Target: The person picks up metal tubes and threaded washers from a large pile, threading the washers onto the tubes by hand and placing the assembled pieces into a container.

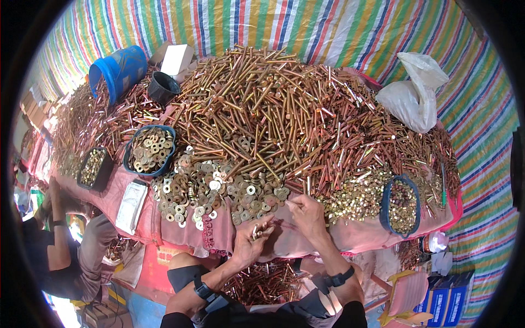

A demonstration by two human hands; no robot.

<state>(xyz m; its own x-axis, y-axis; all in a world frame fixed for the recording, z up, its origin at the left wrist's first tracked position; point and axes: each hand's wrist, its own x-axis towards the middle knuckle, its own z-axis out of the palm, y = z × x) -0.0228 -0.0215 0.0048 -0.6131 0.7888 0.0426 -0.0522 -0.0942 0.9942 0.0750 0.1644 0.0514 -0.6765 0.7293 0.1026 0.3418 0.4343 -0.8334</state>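
Note:
My left hand (250,240) is turned palm up in front of the washer pile, its fingers curled round a few small shiny metal pieces (257,232), too small to name surely. To its right, my right hand (308,214) has thumb and fingers pinched together at the edge of the cloth; whatever lies between the fingertips is hidden. Flat round washers (219,188) are heaped just beyond my left hand. Small gold-coloured nuts (353,199) spread beside my right hand. A large mound of long copper-coloured bolts (257,115) rises behind both.
Blue-rimmed tubs hold washers (127,158) and nuts (417,205). A dark tray (101,177), blue bucket (123,71), black cup (164,87) and white sack (415,95) surround the mound. Bolts (262,284) lie below, between my legs. Another person's arm (57,235) is at left.

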